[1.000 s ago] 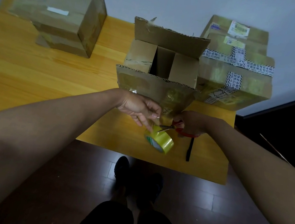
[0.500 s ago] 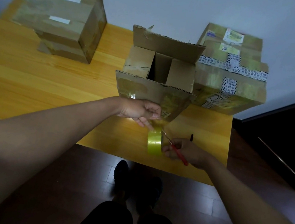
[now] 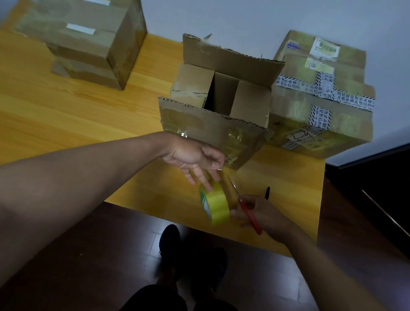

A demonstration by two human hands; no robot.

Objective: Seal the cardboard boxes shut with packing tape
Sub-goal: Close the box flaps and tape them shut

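An open cardboard box stands mid-table, its front flap hanging towards me and its inner flaps folded in. My left hand is just below that flap and pinches a strip of clear tape pulled from the yellow tape roll; its lower fingers touch the roll. The roll sits tilted near the table's front edge. My right hand grips the red-handled scissors, whose blades point up-left at the stretched strip beside the roll.
A taped brown box sits at the back left of the yellow wooden table. Stacked taped boxes with labels stand against the open box's right side. A black pen lies near my right hand. Dark floor and my feet are below.
My right hand has dropped with the scissors from beside the front flap to the table's near edge. The roll has swung and turned. My left hand has stayed under the flap.
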